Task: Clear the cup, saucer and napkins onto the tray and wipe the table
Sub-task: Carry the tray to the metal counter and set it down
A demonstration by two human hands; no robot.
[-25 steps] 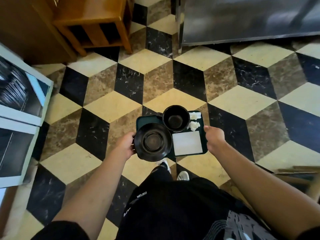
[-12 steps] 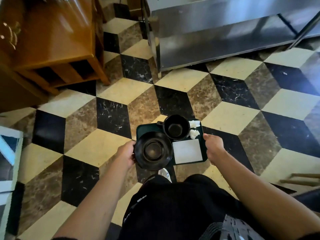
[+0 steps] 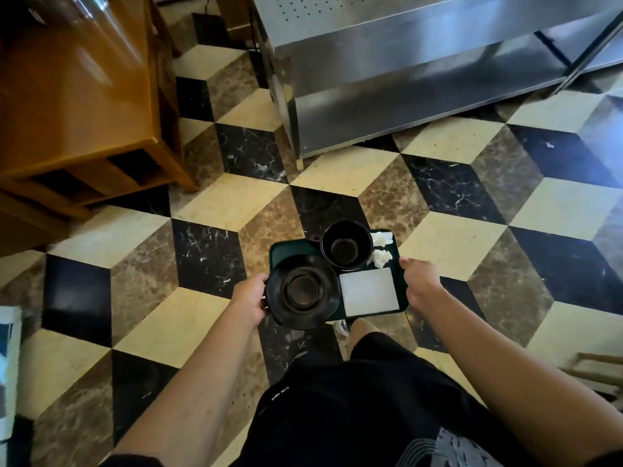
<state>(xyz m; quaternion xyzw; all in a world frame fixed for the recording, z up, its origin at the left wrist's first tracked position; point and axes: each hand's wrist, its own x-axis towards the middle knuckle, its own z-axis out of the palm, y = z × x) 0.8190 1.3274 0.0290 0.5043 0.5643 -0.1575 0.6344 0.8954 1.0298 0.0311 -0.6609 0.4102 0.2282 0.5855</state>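
My left hand [image 3: 249,299] and right hand [image 3: 419,284] grip the dark green plastic tray [image 3: 286,248] by its side edges, fingers curled under, keeping the fragile black ceramic cup [image 3: 345,245] and overhanging saucer [image 3: 302,291] level above the floor.

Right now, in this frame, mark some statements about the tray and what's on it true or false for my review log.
1. Both hands hold the tray. True: the left hand grips its left edge and the right hand its right edge; the tray is carried above the tiled floor.
2. The cup sits on the saucer. False: the cup stands beside the saucer, toward the tray's far side.
3. The cup is full of coffee. False: no drink shows inside it.
4. Crumpled napkins lie right of the cup. True: the crumpled napkins lie there, with a flat white square nearer the person.
5. The tray rests on a wooden table. False: it is hand-held.
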